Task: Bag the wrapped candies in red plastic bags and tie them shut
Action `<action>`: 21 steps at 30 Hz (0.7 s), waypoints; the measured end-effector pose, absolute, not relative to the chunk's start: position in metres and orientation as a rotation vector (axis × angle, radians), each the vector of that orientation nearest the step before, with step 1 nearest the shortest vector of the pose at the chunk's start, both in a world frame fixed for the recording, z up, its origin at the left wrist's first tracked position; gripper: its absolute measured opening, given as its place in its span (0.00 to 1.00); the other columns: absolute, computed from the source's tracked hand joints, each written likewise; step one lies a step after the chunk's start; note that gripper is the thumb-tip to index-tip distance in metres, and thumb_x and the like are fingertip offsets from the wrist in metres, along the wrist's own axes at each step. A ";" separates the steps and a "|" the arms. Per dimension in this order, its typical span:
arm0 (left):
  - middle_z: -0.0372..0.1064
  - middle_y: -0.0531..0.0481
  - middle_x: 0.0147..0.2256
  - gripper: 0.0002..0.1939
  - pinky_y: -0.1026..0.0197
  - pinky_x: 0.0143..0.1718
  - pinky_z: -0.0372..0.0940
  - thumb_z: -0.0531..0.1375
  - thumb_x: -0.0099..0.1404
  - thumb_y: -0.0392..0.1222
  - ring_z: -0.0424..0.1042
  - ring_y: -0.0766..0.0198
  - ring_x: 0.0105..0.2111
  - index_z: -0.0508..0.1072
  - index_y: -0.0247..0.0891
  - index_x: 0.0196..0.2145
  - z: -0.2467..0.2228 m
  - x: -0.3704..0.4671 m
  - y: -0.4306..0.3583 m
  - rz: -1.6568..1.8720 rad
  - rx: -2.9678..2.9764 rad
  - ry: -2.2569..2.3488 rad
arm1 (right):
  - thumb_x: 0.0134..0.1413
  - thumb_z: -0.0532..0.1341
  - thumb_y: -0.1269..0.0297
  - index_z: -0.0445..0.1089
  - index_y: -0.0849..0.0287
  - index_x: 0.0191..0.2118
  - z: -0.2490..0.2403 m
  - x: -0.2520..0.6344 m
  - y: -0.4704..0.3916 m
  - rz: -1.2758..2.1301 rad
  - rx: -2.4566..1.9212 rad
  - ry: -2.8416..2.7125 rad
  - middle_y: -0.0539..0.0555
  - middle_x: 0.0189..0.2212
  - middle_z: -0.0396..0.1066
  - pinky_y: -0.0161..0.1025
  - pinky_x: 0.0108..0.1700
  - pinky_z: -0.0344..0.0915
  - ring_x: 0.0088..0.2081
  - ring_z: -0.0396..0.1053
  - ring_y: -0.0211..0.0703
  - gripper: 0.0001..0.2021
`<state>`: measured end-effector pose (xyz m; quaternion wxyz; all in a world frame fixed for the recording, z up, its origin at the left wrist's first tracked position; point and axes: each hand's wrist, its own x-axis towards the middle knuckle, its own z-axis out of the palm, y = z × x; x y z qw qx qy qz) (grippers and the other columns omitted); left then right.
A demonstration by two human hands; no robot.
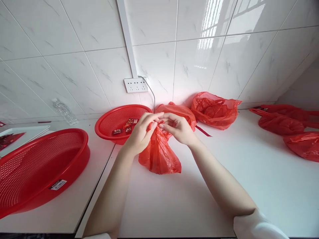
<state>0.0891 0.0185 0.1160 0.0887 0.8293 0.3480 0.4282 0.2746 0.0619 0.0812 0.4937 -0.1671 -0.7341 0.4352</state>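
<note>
Where your forearms reach across, behind them, wall (152, 23): pale marbled tiles, with window light reflected at upper right.
Under your arms, table (174, 205): white surface with a dark seam running to your left.
Large basket (79, 156): red, perforated, at your left, cut off by the view's edge.
Rear basket (107, 122): red and smaller-looking, standing near the wall behind your left hand.
Tray (37, 134): white, beyond the large basket, only partly seen.
Bags at far right (281, 122): red plastic, lying bunched on the table.
Open bag (215, 113): red, mouth spread wide, near the wall beyond your right hand.
Bag behind your hands (189, 114): red, partly hidden by them.
Held bag (159, 156): red plastic, centred in front of you, neck gathered upward, bottom apparently on the table.
Left hand (139, 132): thumb and fingers pinching the gathered neck.
Right hand (180, 129): fingers curled, thumb and forefinger closed on the same neck, fingertips meeting your left ones.
Bottle (65, 112): clear, near the wall at left.
Socket panel (136, 85): white, on the wall, a cable (152, 91) plugged in.
Packets (128, 125): small, dark and red, inside the rear basket.
</note>
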 end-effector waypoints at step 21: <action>0.77 0.46 0.39 0.23 0.57 0.39 0.63 0.45 0.71 0.57 0.75 0.54 0.37 0.75 0.43 0.43 0.058 0.032 -0.008 0.492 2.070 2.013 | 0.53 0.60 0.70 0.74 0.53 0.41 0.078 0.371 0.078 0.551 -1.391 -2.489 0.54 0.42 0.75 0.45 0.44 0.68 0.44 0.71 0.50 0.11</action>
